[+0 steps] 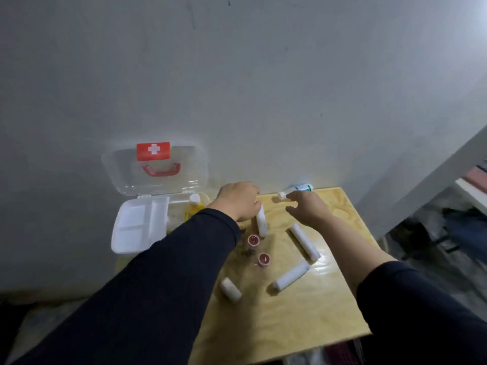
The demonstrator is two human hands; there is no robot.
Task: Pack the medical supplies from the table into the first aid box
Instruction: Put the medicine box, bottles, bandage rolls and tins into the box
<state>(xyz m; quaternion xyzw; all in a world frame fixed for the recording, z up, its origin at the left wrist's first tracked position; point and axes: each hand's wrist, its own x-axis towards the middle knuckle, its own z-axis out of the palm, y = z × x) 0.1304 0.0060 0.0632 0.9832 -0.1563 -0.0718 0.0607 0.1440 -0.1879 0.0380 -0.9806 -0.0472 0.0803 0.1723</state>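
Observation:
The first aid box (126, 243) stands open at the table's left, its clear lid (155, 167) with a red cross leaning on the wall. A white divided tray (137, 222) and a yellow bottle (193, 208) lie inside. My left hand (238, 201) is curled around the top of a white gauze roll (261, 223). My right hand (307, 206) hovers open, fingertips close to a white tube with green print (296, 191) by the wall. Three more white rolls (304, 241) (291, 277) (231, 289) and two small red-capped jars (253, 241) (264, 259) lie on the wooden table (329, 312).
A grey wall rises directly behind the table. The table's right edge drops to a dark cluttered floor (434, 233). A white shelf or ledge (471, 193) sits at far right.

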